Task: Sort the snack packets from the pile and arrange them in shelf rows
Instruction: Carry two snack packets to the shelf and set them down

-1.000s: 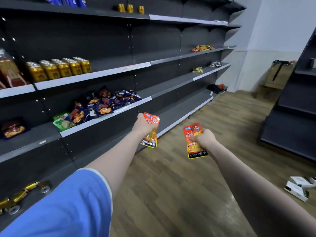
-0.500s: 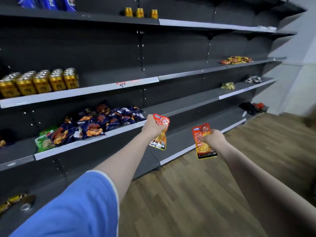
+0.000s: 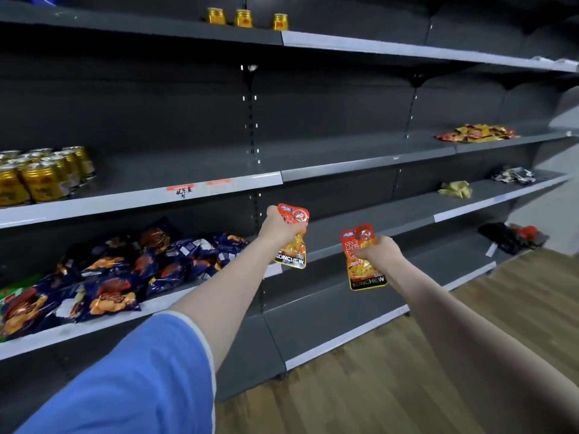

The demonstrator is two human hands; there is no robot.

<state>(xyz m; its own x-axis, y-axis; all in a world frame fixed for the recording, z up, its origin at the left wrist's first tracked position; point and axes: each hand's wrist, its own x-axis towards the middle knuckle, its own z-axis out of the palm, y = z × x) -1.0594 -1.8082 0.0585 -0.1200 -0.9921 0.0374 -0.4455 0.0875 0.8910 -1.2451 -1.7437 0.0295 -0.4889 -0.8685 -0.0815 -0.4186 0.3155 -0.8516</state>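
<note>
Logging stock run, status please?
Left hand grips orange packet. Right hand grips second packet. Both short of shelf; nothing between.

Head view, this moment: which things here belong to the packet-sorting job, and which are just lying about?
Belongs to the job:
- orange packet, gripped by the left hand
- orange packet, gripped by the right hand
- blue packet pile
- distant orange-yellow packets, possibly the matching kind; too far to tell

Just lying about:
- gold cans
- three gold cans on the top shelf
- wood floor
</note>
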